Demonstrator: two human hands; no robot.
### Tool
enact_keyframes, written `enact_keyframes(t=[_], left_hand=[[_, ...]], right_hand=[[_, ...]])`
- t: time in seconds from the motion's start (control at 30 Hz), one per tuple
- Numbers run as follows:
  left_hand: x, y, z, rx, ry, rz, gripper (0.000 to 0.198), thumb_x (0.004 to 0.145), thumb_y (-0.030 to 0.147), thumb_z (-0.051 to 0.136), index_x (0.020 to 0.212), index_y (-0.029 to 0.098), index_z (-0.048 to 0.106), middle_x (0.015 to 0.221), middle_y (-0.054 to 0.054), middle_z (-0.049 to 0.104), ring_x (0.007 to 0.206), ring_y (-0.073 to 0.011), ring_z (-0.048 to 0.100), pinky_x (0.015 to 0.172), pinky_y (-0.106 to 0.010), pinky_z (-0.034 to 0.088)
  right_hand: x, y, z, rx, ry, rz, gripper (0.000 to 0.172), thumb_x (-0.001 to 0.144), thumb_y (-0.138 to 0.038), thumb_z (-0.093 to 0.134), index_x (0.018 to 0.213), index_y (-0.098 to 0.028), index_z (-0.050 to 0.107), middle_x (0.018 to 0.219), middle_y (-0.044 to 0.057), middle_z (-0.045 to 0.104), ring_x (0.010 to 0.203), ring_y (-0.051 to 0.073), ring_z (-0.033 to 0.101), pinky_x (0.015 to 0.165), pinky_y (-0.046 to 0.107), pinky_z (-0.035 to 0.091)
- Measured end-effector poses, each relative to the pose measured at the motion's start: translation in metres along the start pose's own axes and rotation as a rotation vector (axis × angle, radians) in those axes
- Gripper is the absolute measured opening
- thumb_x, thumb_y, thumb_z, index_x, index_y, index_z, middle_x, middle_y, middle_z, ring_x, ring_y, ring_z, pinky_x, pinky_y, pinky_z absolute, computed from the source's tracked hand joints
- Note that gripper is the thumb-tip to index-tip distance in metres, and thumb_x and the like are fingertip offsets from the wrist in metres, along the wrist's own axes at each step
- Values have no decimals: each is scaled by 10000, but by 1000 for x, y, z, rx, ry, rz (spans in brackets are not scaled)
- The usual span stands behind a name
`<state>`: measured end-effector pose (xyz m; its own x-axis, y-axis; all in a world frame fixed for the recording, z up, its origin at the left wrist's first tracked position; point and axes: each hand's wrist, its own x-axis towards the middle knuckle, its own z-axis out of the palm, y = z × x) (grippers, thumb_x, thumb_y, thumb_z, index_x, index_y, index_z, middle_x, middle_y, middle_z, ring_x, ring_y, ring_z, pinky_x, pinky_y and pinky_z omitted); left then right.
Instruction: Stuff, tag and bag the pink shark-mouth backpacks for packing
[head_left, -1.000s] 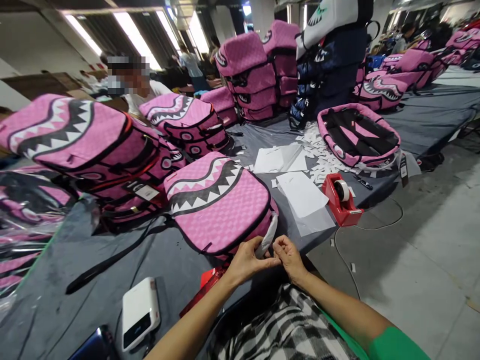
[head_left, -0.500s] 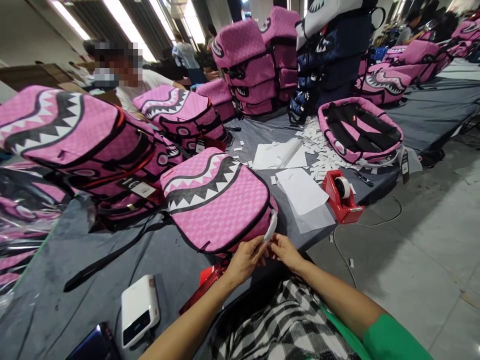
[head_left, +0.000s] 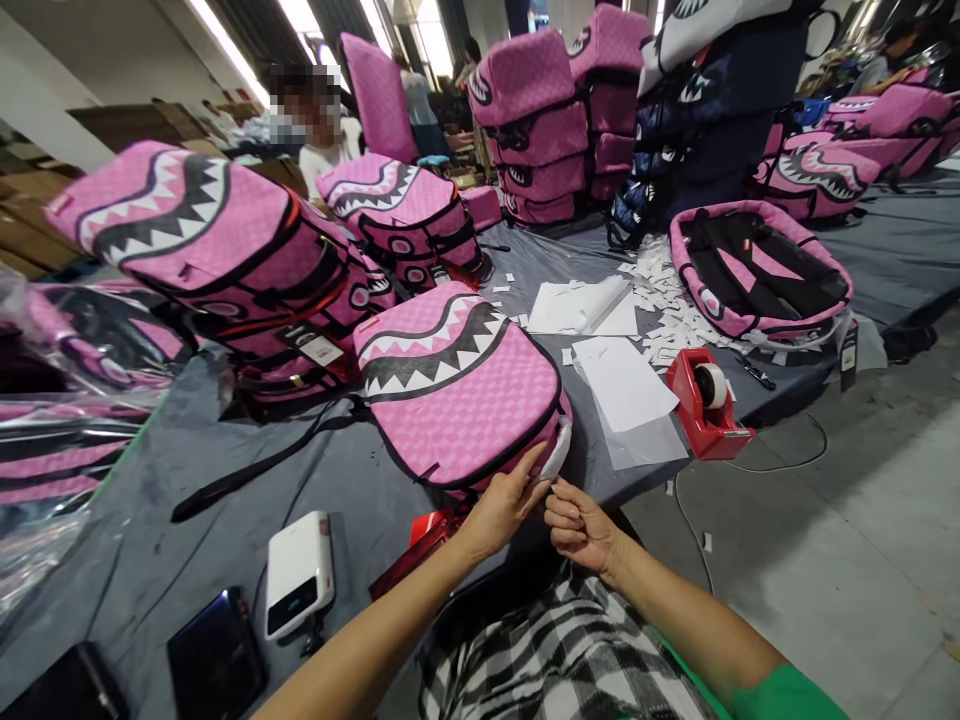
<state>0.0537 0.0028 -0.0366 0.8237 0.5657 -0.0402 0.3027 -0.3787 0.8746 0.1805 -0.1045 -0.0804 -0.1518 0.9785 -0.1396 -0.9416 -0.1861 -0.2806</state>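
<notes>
A pink checkered backpack (head_left: 465,400) with a shark-mouth print lies flat in front of me. At its near right edge, a carry handle (head_left: 556,450) is wrapped in white material. My left hand (head_left: 501,508) grips the lower end of this handle, its index finger stretched along the bag's side. My right hand (head_left: 581,525) is closed in a pinch just beside the left fingertips. Whatever sits between its fingers is too small to make out. Under the bag's near edge, a red tag (head_left: 416,550) sticks out beside my left forearm.
A red tape dispenser (head_left: 709,405), white sheets (head_left: 626,385) and loose paper slips lie to the right, near an upturned backpack (head_left: 761,270). Stacked pink backpacks (head_left: 217,230) stand left. A white power bank (head_left: 300,575) and dark phone (head_left: 216,650) lie near left. A person works across the table.
My right hand has drawn slightly down from the handle, and its fingers have curled in. My left index finger now extends along the bag. Across the table, a pink bag has been raised upright.
</notes>
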Motion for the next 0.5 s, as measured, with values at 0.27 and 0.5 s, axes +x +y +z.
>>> enact_keyframes(t=[0.27, 0.5], left_hand=[[-11, -29, 16, 491, 218, 449, 403, 1021, 235, 355, 1379, 170, 528, 1123, -86, 752, 918, -168, 734, 808, -259, 579], [-38, -53, 16, 1245, 211, 765, 442, 953, 101, 418, 1355, 160, 592, 1581, -62, 409, 1492, -238, 303, 1230, -415, 216]], right_hand=[[-1, -9, -16, 208, 8, -70, 80, 859, -126, 625, 920, -173, 600, 475, -142, 335, 360, 12, 197, 306, 47, 159], [-24, -28, -22, -90, 211, -164, 448, 802, -278, 696, 1227, -196, 582, 459, -142, 376, 366, 41, 263, 313, 85, 203]])
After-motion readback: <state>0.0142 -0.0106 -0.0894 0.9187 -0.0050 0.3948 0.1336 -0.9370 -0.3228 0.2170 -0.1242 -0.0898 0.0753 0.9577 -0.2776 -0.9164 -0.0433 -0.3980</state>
